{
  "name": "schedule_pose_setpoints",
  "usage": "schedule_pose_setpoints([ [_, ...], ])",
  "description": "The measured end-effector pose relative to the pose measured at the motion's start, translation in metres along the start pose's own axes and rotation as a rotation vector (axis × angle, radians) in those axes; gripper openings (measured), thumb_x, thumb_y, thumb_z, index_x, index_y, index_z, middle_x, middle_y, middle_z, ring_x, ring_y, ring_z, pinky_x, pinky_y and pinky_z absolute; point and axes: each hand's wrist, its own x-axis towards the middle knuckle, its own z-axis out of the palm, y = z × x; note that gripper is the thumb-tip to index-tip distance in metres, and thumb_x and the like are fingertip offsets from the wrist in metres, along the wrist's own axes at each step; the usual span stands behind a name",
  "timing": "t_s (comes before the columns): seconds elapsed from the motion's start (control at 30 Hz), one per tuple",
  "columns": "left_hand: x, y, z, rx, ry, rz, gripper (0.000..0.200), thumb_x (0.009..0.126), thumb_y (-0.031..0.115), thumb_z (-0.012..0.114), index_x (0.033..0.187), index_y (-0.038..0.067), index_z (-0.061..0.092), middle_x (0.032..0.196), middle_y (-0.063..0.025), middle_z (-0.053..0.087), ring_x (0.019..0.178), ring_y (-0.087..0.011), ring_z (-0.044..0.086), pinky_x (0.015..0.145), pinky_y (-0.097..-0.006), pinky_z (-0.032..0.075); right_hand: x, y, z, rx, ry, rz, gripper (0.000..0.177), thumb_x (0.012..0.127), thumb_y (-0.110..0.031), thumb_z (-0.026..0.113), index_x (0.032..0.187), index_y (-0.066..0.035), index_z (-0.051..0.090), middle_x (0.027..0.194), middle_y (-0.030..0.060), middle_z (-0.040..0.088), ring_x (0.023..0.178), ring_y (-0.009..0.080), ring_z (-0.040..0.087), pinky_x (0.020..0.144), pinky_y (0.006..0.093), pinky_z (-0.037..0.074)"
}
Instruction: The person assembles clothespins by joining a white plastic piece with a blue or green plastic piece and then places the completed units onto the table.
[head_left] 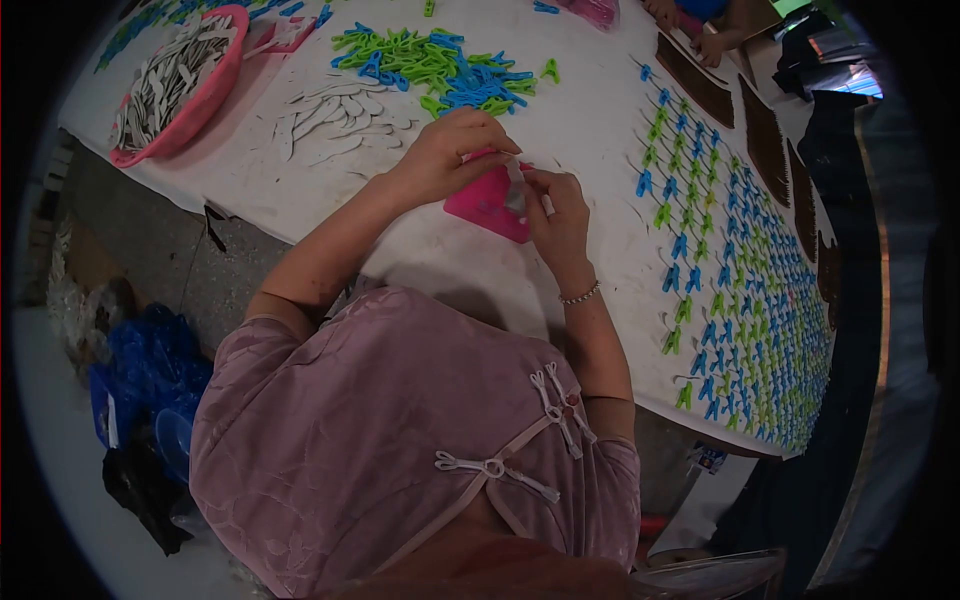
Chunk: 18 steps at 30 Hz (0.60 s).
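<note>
Above a small pink board (487, 203) on the white-covered table, my left hand (450, 155) and my right hand (560, 215) are close together. Both hands pinch a pale grey strip (516, 187), the left at its upper end and the right along its right side. Just beyond my left hand is a pile of green and blue clips (440, 68). To the left of the pile, flat pale strips (340, 115) are spread on the cloth.
A pink basin (215, 100) full of pale strips stands at the back left. Rows of blue and green clips (745, 290) cover the table's right side, beside dark brown pieces (765, 135). Another person's hands (708, 45) show at the top right.
</note>
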Motion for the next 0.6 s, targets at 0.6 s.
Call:
schedule_pose_setpoints([
  [0.6, -0.011, -0.027, 0.025, 0.049, -0.198, -0.042, 0.01, 0.077, 0.009, 0.067, 0.086, 0.009, 0.063, 0.083, -0.0043, 0.06, 0.082, -0.0244, 0.054, 0.075, -0.0355, 0.042, -0.018, 0.017, -0.015, -0.139, 0.009, -0.047, 0.016, 0.071, -0.001, 0.065, 0.086, -0.004, 0.063, 0.081, 0.0083, 0.06, 0.078, 0.026, 0.057, 0.069, 0.0366, 0.045],
])
